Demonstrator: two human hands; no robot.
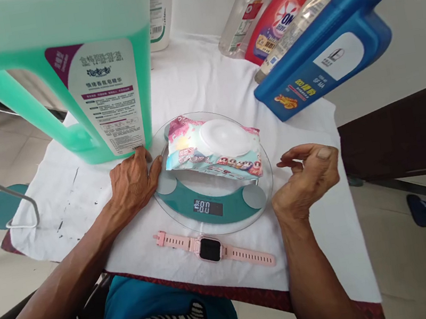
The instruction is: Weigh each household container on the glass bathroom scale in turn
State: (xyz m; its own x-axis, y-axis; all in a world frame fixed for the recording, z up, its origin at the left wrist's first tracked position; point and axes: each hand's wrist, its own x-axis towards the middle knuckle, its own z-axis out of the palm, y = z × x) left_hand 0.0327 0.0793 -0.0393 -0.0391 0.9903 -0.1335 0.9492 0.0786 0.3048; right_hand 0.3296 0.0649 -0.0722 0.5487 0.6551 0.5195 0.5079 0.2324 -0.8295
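In the head view, your wipes lie on the scale; for a true reading, lift your left hand off its left rim, though you can't tell whether those fingers grip. Your right hand's fingers curl loosely around nothing, with free tabletop nearer you, but the jug crowds far left.

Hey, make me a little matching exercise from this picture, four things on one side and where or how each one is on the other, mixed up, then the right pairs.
1. Soft pack with white lid
2. Watch
3. Large jug
4. Right hand

A. Half curled, holding nothing
B. Mostly green
C. On the glass scale
D. Strap spread open

Pairs: 1-C, 2-D, 3-B, 4-A
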